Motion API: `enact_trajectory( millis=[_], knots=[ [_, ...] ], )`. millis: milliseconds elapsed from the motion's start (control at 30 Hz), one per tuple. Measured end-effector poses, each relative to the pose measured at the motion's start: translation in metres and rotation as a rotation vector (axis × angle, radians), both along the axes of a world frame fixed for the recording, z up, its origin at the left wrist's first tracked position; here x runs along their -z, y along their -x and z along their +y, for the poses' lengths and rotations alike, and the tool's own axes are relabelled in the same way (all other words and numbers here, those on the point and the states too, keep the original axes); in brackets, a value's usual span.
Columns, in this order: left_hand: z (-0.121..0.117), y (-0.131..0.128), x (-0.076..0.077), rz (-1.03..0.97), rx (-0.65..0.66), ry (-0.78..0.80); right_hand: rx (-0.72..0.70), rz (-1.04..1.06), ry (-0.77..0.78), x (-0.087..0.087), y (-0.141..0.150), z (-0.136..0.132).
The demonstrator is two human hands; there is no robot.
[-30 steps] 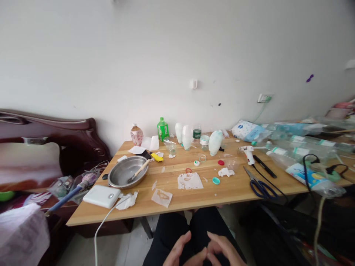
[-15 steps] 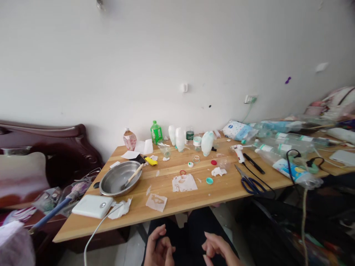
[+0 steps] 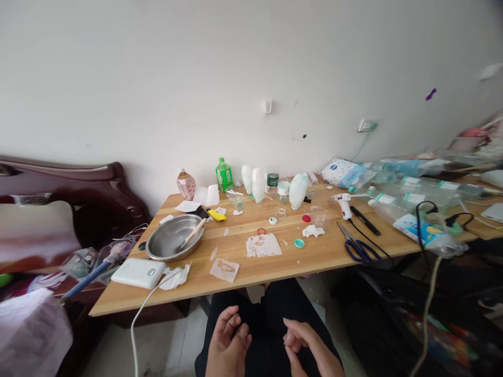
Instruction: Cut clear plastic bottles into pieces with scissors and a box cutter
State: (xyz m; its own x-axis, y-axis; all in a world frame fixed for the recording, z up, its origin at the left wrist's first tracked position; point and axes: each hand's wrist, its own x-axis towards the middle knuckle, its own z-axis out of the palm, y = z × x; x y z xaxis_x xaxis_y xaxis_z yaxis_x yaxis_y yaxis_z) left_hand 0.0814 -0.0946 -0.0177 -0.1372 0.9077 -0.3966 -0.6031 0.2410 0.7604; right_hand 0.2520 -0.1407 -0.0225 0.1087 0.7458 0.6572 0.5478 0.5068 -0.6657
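My left hand (image 3: 227, 341) rests over my lap in black trousers, palm up, fingers loosely curled with nothing in them. My right hand (image 3: 308, 348) hovers beside it, a short gap apart, fingers half bent and empty. Both are below the front edge of the wooden table (image 3: 275, 267). Nearest on the table are two stained paper squares (image 3: 263, 244), a teal cap (image 3: 299, 243) and crumpled tissue (image 3: 175, 276).
A steel bowl (image 3: 170, 244) with a brush, a white power bank (image 3: 138, 273) with cable, blue scissors (image 3: 359, 246), a glue gun (image 3: 345, 204), several bottles (image 3: 223, 175) and clear plastic bottles (image 3: 416, 201) at the right. A dark wooden bench (image 3: 78, 209) stands left.
My hands, touching a second ago, have drawn apart; the left has turned palm up. The view has shifted slightly.
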Motion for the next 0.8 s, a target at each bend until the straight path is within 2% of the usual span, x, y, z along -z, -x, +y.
enact_trajectory(
  millis=[100, 200, 467, 567, 667, 733, 800],
  knots=[
    [-0.001, 0.002, -0.013, -0.048, 0.071, 0.005, -0.083, -0.064, 0.039, -0.014, -0.006, -0.005],
    [0.001, 0.001, -0.021, -0.078, 0.061, -0.014, -0.088, -0.055, 0.082, -0.020, -0.007, -0.009],
    [0.006, -0.001, -0.022, -0.009, 0.058, -0.076, -0.101, 0.030, 0.206, -0.011, -0.008, -0.011],
    [0.007, -0.003, -0.017, 0.175, 0.127, -0.127, -0.020, 0.183, 0.242, -0.011, 0.001, -0.011],
    [0.003, -0.016, -0.005, 0.511, 0.209, -0.264, 0.008, 0.368, 0.212, -0.011, 0.021, -0.003],
    [-0.003, -0.028, 0.006, 0.703, 0.207, -0.367, 0.006, 0.426, 0.173, -0.008, 0.033, 0.010],
    [-0.007, -0.035, 0.016, 0.809, 0.169, -0.452, 0.044, 0.465, 0.153, -0.001, 0.040, 0.028]
  ],
)
